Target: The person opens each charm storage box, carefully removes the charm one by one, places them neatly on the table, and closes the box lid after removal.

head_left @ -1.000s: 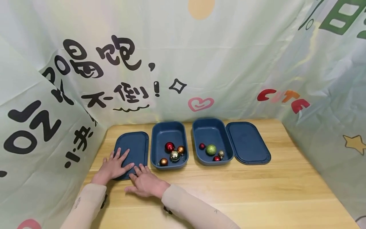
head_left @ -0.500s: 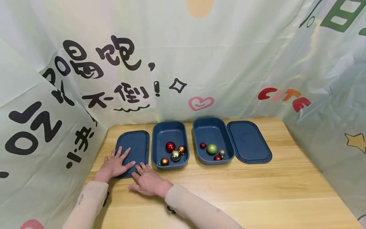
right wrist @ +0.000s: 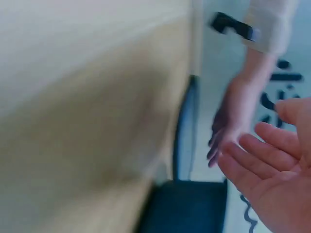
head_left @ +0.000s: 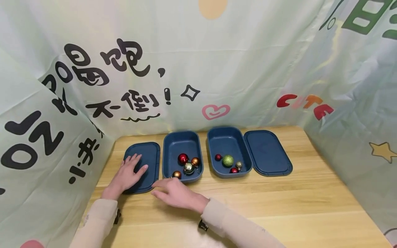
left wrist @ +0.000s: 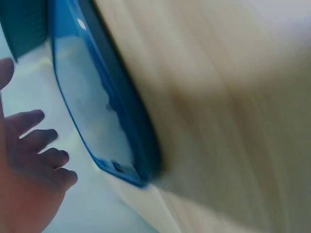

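Note:
My left hand [head_left: 127,174] is over the left dark blue lid [head_left: 149,155], its fingers spread and straight. In the left wrist view a gap shows between the fingers [left wrist: 43,141] and the lid [left wrist: 92,97]. Just beyond the lid's front right corner, my right hand [head_left: 180,194] hangs with relaxed fingers and holds nothing. It overlaps the front edge of the left blue box [head_left: 182,137]. Inside that box lie a red Christmas ball [head_left: 183,158], a shiny pale gold one [head_left: 188,168] and two orange ones, the nearer partly hidden.
A second blue box [head_left: 227,137] holds a glittery green ball [head_left: 227,160] and several smaller red and gold ones. Its right side adjoins another blue lid [head_left: 268,151]. Printed cloth [head_left: 248,69] encloses the wooden table [head_left: 279,199] at the back and sides.
My right hand has come away from the left lid and moved right, towards the front of the left box. The left hand's fingers have drawn closer together over the lid.

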Motion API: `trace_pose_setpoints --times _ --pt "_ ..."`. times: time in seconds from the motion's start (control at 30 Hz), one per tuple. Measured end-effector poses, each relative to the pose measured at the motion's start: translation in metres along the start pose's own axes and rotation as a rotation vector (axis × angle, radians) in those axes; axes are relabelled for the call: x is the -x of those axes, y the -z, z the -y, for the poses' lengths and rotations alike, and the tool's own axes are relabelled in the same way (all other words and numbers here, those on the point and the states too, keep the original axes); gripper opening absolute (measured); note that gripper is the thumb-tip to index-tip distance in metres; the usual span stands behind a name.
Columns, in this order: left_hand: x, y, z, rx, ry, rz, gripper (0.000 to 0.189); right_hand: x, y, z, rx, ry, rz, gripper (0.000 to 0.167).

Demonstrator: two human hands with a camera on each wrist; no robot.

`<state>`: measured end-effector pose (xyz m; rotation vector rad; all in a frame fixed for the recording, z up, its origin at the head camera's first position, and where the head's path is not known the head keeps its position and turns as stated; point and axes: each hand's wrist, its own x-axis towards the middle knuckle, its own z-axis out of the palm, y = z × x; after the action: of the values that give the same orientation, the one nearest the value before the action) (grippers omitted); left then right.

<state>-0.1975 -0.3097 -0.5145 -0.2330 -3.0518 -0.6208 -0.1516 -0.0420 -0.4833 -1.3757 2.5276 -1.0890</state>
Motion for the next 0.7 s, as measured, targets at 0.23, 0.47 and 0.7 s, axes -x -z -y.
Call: trace_pose_setpoints --times 0.23,0.47,0.7 --pt "-0.014 -0.007 -0.037 0.157 -0.039 -0.062 0.069 -0.001 0.033 -0.012 -0.319 -0.19 -0.125 0.021" --pt "-0.025 -0.018 -0.056 0.177 -0.037 -0.071 0.063 -0.003 0.048 -0.038 -0.361 -0.277 -0.122 0.024" --pt "-0.031 -0.026 -0.067 0.163 -0.04 -0.047 0.069 -0.003 0.048 -0.058 -0.309 -0.281 -0.076 0.022"
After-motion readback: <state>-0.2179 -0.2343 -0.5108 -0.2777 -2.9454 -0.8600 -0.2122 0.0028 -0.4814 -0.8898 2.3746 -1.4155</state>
